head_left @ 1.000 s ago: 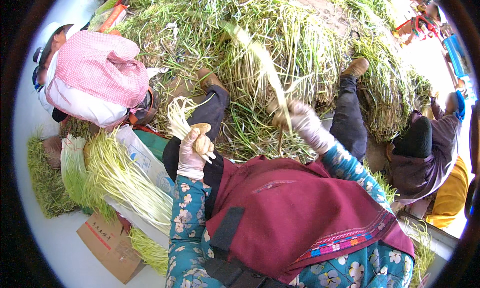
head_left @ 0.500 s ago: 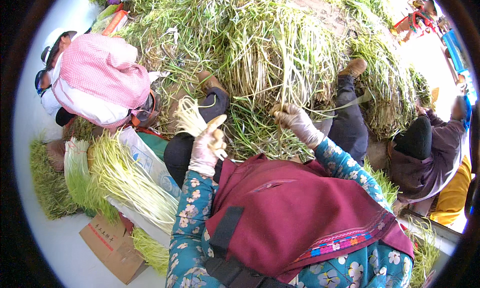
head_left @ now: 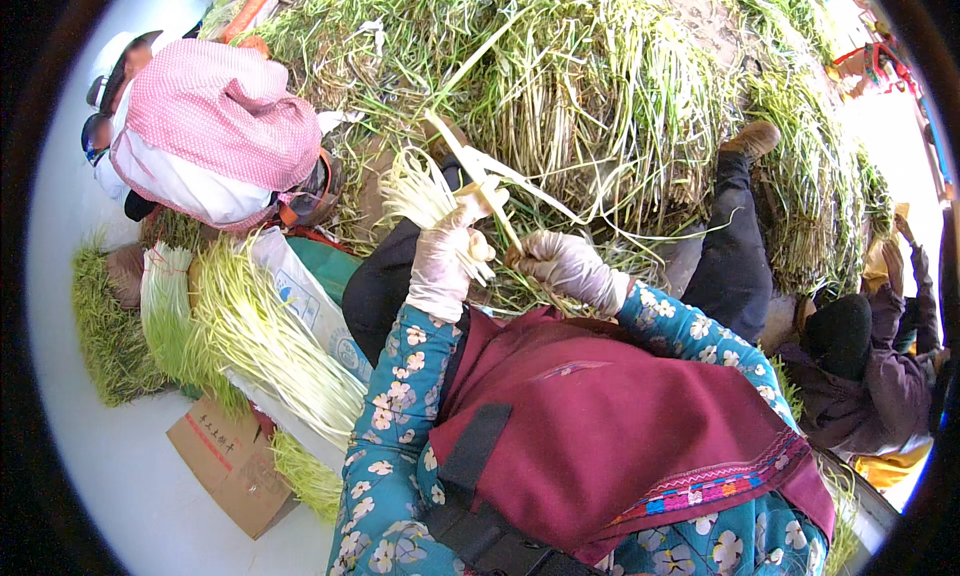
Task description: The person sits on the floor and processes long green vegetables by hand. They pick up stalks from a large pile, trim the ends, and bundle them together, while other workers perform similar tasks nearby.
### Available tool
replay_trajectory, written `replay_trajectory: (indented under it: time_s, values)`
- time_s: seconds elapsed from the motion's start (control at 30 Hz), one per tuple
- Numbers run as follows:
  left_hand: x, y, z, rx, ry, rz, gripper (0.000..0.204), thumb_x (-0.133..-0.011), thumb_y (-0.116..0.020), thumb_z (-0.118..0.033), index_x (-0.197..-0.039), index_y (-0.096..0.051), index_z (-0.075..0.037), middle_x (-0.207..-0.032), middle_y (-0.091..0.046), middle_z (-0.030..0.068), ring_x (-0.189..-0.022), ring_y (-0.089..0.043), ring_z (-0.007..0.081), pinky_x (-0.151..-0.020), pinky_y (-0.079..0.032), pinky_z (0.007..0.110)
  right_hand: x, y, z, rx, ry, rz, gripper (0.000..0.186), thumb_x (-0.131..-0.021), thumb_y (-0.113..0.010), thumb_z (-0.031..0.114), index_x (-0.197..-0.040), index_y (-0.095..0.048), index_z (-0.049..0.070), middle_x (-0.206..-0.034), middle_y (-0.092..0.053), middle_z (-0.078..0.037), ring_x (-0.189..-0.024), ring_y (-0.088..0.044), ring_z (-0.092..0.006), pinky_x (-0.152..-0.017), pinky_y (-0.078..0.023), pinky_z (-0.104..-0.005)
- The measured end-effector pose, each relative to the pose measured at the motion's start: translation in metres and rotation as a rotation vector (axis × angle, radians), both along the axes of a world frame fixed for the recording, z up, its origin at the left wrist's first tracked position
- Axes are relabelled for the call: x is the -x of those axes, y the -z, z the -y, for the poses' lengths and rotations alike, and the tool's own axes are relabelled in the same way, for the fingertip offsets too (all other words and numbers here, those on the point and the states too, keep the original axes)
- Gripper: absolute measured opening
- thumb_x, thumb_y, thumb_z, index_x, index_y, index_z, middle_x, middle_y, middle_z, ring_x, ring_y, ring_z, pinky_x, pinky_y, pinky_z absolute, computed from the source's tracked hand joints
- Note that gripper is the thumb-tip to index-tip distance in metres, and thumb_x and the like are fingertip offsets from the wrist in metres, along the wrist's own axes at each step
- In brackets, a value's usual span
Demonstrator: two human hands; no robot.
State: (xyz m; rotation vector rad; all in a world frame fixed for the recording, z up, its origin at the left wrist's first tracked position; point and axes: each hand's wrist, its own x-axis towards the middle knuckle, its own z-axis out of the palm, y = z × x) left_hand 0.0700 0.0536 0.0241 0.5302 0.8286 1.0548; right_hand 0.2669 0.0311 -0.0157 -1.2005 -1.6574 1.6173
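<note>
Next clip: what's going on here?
A person in a maroon apron sits facing a heap of leafy green stalks. The gloved left hand grips a small bunch of pale stalks, while the gloved right hand pinches a single stalk close beside it. More long, pale stalks lie to the person's left, above a cardboard box in the picture. A co-worker in pink and white bends over nearby.

Teal floral sleeves (head_left: 400,391) (gloves (head_left: 437,281) seemingly translucent)
</note>
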Motion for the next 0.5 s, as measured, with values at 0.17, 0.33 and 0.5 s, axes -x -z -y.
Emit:
replay_trajectory:
  time_s: [0.17,0.33,0.5]
  values:
    - [-0.006,0.011,0.013,0.059,-0.098,-0.134,0.043,-0.088,-0.067,-0.016,-0.125,-0.058,0.004,-0.119,-0.066,0.015,-0.082,-0.067,0.011,-0.054,-0.049,0.018,0.002,0.004,0.009,0.161,-0.15,0.13,0.023,-0.087,-0.071,0.024,-0.101,-0.067,0.007,-0.084,-0.066,-0.014,-0.078,-0.064,-0.0278,-0.072,-0.049,-0.0364]
    - [-0.002,0.018,0.017,0.106,-0.077,-0.089,0.037,-0.088,-0.067,-0.016,-0.119,-0.062,0.004,-0.099,-0.07,0.0121,-0.074,-0.065,0.0112,-0.053,-0.048,0.018,0.0,0.002,-0.002,0.152,-0.298,0.005,0.051,-0.084,-0.073,0.019,-0.132,-0.055,0.013,-0.111,-0.065,-0.013,-0.097,-0.062,-0.022,-0.083,-0.048,-0.0348]
    - [-0.002,0.013,0.023,0.12,-0.016,-0.221,0.029,-0.088,-0.061,-0.011,-0.109,-0.066,0.007,-0.081,-0.069,0.0083,-0.058,-0.059,0.0084,-0.046,-0.043,0.019,-0.031,-0.036,-0.056,0.233,-0.161,-0.061,0.061,-0.092,-0.059,0.012,-0.147,-0.034,0.007,-0.114,-0.057,-0.004,-0.089,-0.052,-0.0089,-0.081,-0.045,-0.0237]
